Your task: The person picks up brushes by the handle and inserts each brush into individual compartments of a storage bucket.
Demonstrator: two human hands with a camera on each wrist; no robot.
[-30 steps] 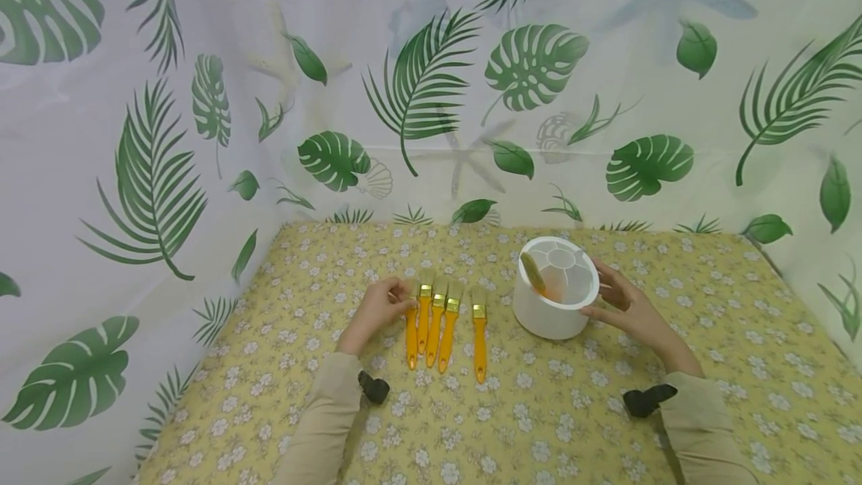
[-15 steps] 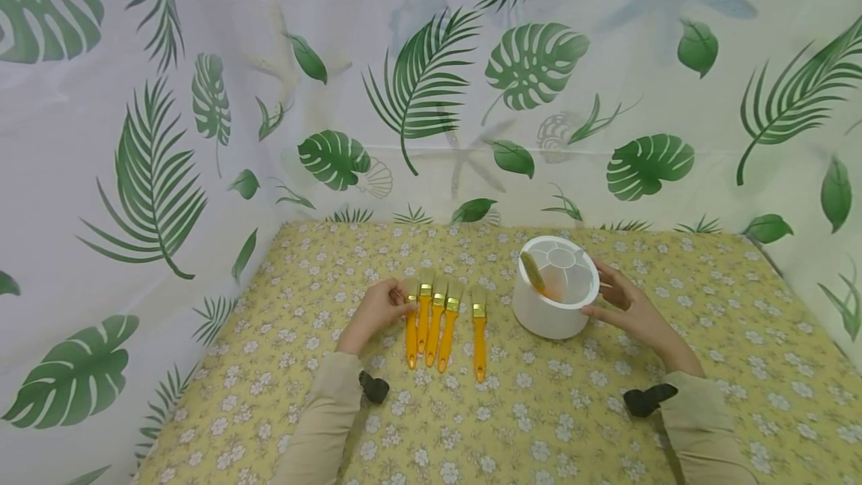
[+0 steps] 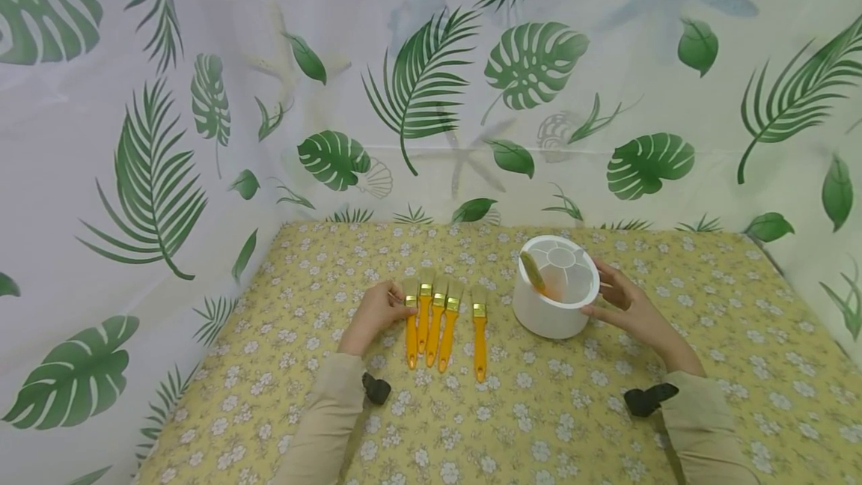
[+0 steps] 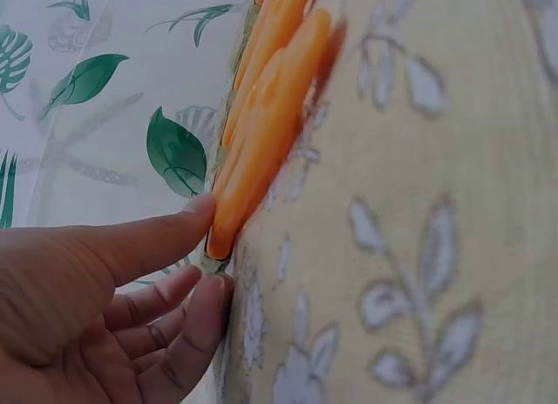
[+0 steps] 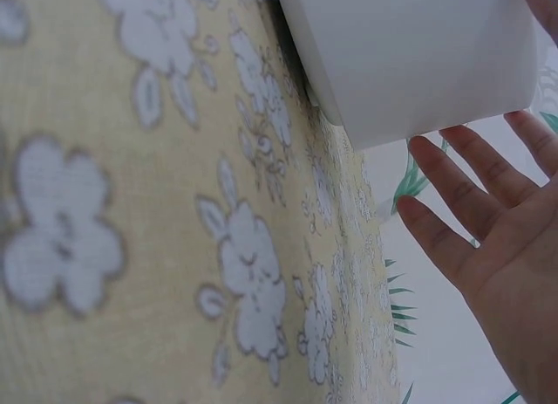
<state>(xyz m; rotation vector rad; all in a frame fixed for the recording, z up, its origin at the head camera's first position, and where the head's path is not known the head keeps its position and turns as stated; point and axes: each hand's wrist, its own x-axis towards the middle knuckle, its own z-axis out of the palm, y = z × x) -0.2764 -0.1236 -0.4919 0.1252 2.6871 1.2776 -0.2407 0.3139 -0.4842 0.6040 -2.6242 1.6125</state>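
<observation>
My left hand is at the leftmost paintbrush, thumb tip right at its metal collar. In the left wrist view the thumb lies beside orange brush handles, the other fingers loosely bent. Two paintbrushes and another paintbrush lie close beside it, bristles away from me. One more paintbrush lies apart to the right. A round white holder with a divided top has a tilted paintbrush in it, bristles up. My right hand rests spread against its right side, fingertips at its edge.
A yellow floral cloth covers the table. A white curtain with green leaf prints rises behind the table and along both sides. Dark wrist cameras sit at the sleeve cuffs.
The left fingers have drawn slightly left, so more of the leftmost paintbrush's collar and bristles shows. The right hand and white holder have stayed in place.
</observation>
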